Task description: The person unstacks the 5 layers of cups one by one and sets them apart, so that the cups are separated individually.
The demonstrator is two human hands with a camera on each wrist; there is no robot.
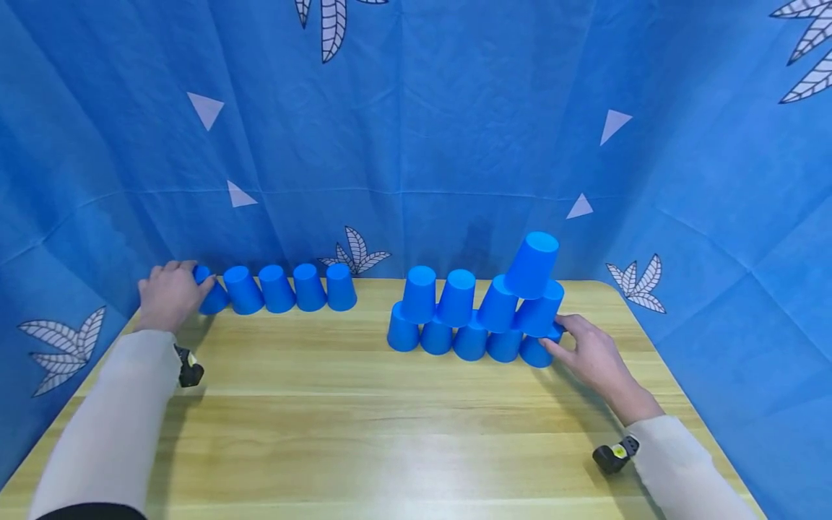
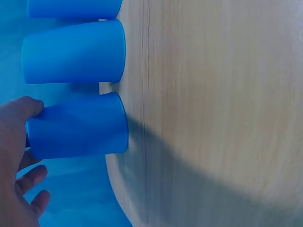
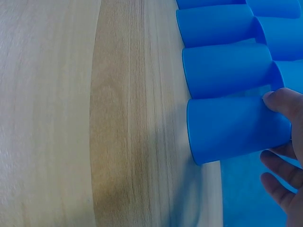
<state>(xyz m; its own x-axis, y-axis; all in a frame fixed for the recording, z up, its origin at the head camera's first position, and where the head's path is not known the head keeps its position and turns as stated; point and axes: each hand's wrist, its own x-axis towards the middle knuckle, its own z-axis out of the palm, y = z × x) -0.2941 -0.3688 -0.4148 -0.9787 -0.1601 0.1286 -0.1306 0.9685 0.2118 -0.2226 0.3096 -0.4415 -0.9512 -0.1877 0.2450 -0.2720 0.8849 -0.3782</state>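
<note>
At the left end of a row of upside-down blue cups (image 1: 276, 290), my left hand (image 1: 167, 292) pinches the last cup (image 1: 213, 297) near its base. In the left wrist view, the thumb (image 2: 31, 106) lies on the near side of that cup (image 2: 78, 130), and other fingers are partly hidden behind it. To the right stands a stack of blue cups in three levels, with a single cup (image 1: 531, 266) on top. My right hand (image 1: 593, 354) holds the bottom-row cup (image 1: 536, 352) at the stack's right end, thumb (image 3: 281, 100) on its side near the base.
A wooden table (image 1: 338, 419) bears both groups of cups, which stand along its back edge. Behind and beside it hangs a blue patterned cloth (image 1: 455, 130). The stack's middle level has several cups (image 1: 419, 295) resting across the bottom ones.
</note>
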